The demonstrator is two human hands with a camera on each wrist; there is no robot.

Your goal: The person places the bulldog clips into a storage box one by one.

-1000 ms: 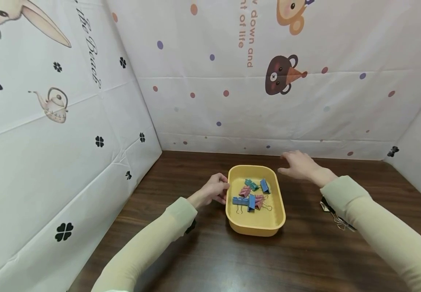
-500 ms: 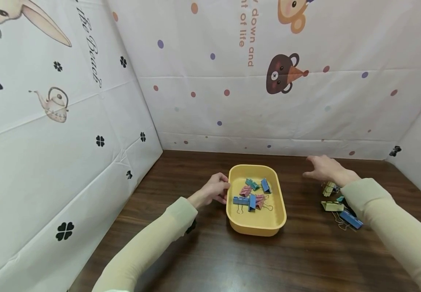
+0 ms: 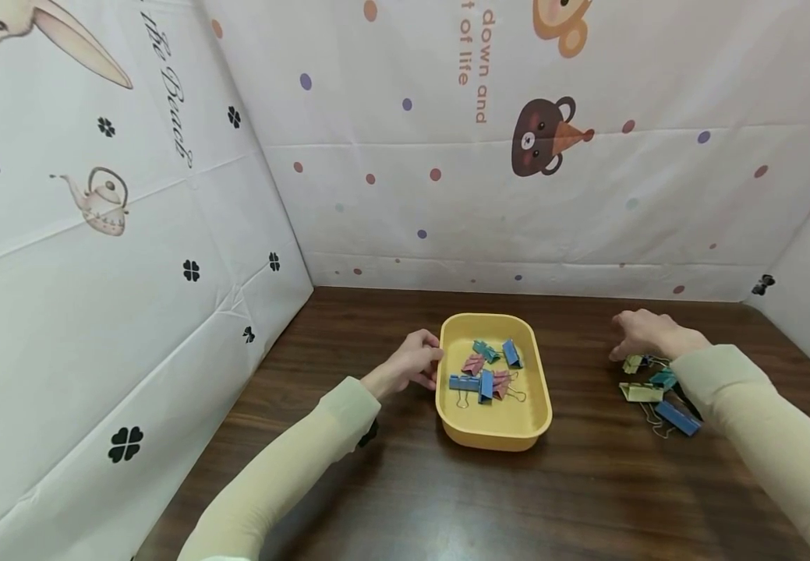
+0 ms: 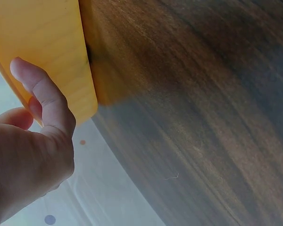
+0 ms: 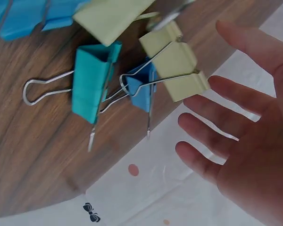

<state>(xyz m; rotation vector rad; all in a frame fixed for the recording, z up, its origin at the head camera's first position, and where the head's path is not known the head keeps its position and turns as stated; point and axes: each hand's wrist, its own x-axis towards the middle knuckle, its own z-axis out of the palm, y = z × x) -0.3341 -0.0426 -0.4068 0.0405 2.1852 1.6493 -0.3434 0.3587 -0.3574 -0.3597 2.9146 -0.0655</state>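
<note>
A yellow plastic tray (image 3: pixel 492 440) stands on the wooden table, holding several blue, pink and green binder clips, such as a blue one (image 3: pixel 511 354). My left hand (image 3: pixel 412 361) pinches its left rim, thumb on one side and fingers on the other in the left wrist view. On the right lies a loose group of binder clips: pale yellow (image 3: pixel 641 392), teal (image 5: pixel 92 82) and blue (image 3: pixel 677 418). Just above the far side of this group is my right hand (image 5: pixel 254 122), its fingers spread and holding nothing. The right sleeve partly covers the group in the head view.
Dark wooden table (image 3: pixel 390 499) lies under everything. A white printed cloth (image 3: pixel 405 195) rises behind the table and along both sides. The tray stands left of the loose clips, with a strip of table between them.
My right hand has moved right, from beside the tray to the loose clips, uncovering more of them. My left hand stays on the tray, whose clips look unchanged.
</note>
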